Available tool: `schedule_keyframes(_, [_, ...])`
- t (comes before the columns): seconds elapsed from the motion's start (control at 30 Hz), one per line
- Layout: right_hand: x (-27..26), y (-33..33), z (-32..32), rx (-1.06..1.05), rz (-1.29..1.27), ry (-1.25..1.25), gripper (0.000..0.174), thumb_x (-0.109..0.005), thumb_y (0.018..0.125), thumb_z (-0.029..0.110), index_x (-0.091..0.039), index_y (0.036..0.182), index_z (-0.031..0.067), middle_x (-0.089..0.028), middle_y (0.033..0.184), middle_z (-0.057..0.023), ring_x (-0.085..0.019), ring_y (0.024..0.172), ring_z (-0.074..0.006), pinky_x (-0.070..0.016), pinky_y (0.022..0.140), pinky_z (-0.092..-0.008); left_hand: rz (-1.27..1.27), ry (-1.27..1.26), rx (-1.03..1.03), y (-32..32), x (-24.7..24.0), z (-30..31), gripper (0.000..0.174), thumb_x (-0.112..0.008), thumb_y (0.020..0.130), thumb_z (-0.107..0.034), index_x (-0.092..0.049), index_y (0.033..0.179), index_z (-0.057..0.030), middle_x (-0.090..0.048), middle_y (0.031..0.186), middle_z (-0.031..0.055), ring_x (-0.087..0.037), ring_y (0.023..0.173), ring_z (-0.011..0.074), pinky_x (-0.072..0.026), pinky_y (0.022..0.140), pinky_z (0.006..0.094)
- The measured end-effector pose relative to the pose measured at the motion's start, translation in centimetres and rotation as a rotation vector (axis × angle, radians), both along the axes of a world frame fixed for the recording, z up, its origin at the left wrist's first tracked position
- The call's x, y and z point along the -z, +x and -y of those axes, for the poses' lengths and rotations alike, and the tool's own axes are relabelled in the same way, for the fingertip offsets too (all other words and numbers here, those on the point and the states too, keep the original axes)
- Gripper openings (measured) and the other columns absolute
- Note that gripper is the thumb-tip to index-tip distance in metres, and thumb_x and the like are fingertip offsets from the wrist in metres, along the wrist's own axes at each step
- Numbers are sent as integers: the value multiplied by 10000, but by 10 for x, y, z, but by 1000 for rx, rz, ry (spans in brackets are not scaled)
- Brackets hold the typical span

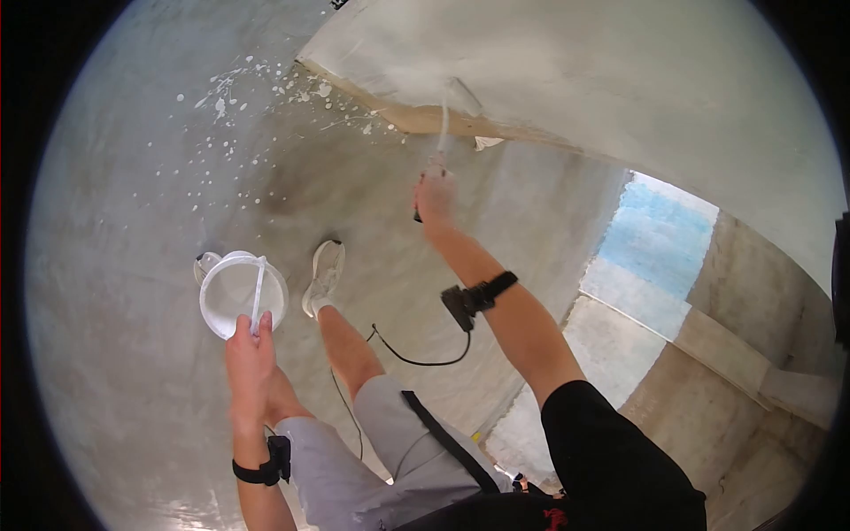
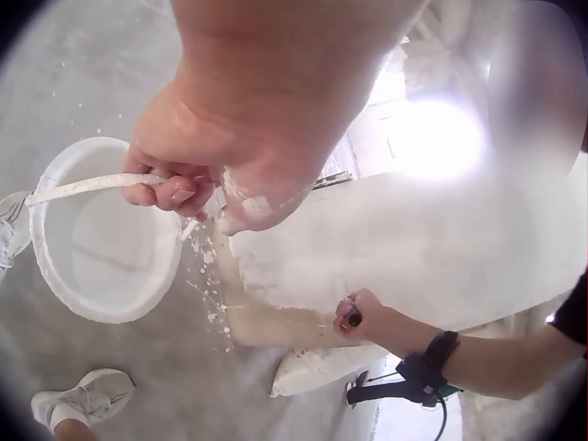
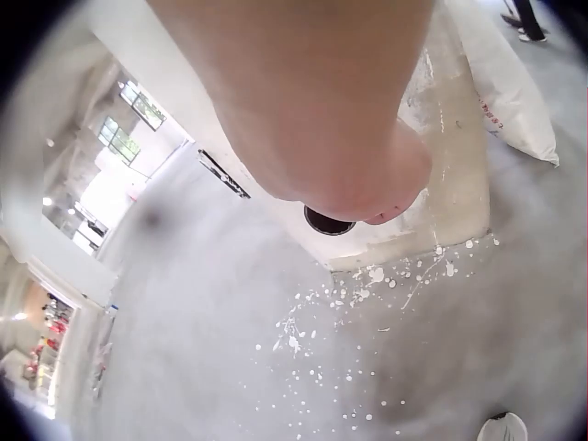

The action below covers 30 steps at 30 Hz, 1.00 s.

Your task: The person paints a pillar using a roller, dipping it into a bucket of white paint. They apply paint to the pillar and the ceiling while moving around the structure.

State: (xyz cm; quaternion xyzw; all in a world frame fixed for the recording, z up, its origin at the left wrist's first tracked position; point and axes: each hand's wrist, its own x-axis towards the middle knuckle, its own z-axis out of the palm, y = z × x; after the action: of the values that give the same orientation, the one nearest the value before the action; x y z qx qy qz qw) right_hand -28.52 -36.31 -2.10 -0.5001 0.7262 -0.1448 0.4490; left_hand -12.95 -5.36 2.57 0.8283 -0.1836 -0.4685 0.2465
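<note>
My left hand (image 1: 251,363) grips the pale handle (image 1: 258,292) of a white bucket (image 1: 212,305), which hangs above the floor; in the left wrist view the fingers curl round that handle (image 2: 87,186). Whitish liquid shows inside the bucket. My right hand (image 1: 436,196) is curled round the dark grip of a tool with a pale shaft (image 1: 444,124). The shaft's far end lies by the whitish wall surface (image 1: 549,80), near its bare tan lower edge; the tool's head is blurred. In the right wrist view the dark grip end (image 3: 328,221) shows under the right hand (image 3: 367,197).
White splatters (image 1: 220,106) spot the grey floor (image 1: 115,230) beside the wall's corner. A white sack (image 2: 312,369) lies against the wall's base. A black cable (image 1: 416,361) hangs from the right wrist. My shoes (image 1: 326,270) stand near the bucket. Light blue and white patches (image 1: 660,234) lie to the right.
</note>
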Motion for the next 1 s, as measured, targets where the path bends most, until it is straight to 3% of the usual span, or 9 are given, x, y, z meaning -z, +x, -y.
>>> schedule_keyframes(0.07, [-1,-34,4,38,-62,-29,489,-369,962,502,-442,703,93,-398,504,-5,-383,388,-119,-330,369,-272,-14,18,19,1,-5,6,377,-535,937,-294,-451,759,27,-501,553,216,-457,500,381,-373,503,434])
schedule_keyframes(0.13, [20,-103,13,-376,-366,-411,494,-368,959,519,-455,710,101,-403,506,0,-373,389,-108,-319,373,-256,-28,28,33,-1,-5,8,379,-533,938,-299,-452,762,27,-502,554,216,-461,504,386,-374,506,438])
schedule_keyframes(0.2, [-102,-36,-1,217,79,78,482,-381,955,529,-463,733,110,-389,508,6,-348,386,-98,-299,373,-238,-17,32,19,-4,1,9,383,-530,938,-306,-450,767,27,-512,562,223,-479,520,406,-381,517,449])
schedule_keyframes(0.33, [-165,-49,-8,251,144,5,453,-376,961,516,-451,764,116,-375,513,12,-335,377,-96,-286,355,-238,-45,18,2,-6,2,11,352,-541,936,-273,-433,780,24,-488,575,234,-416,492,358,-361,487,411])
schedule_keyframes(0.43, [-180,-64,-5,192,134,-61,442,-352,974,493,-429,763,113,-374,512,13,-341,365,-101,-284,338,-246,-14,21,63,-7,5,13,369,-531,935,-288,-450,765,28,-541,589,241,-521,563,436,-396,535,461])
schedule_keyframes(0.6, [-149,-77,-4,160,103,-59,448,-339,981,475,-411,741,103,-367,505,3,-350,363,-103,-282,330,-245,-47,52,78,0,-3,18,358,-537,931,-274,-450,764,30,-554,619,259,-534,592,448,-402,537,465])
schedule_keyframes(0.83, [-43,-65,-2,161,80,8,451,-347,977,477,-413,730,106,-364,511,-4,-356,382,-111,-293,350,-250,-7,19,73,-2,8,13,364,-532,934,-282,-447,762,27,-548,625,252,-531,606,448,-394,545,471])
schedule_keyframes(0.93, [6,-66,4,89,30,-10,468,-369,970,466,-410,688,95,-365,499,-2,-374,383,-119,-302,352,-263,27,39,84,-6,12,10,343,-536,936,-256,-442,785,37,-505,626,250,-464,554,396,-385,523,413])
schedule_keyframes(1.0, [17,-69,4,61,-5,-23,489,-389,966,459,-408,650,86,-363,487,1,-386,378,-126,-305,353,-274,7,79,58,-6,11,13,362,-530,935,-297,-458,776,21,-538,618,243,-523,596,444,-402,550,466])
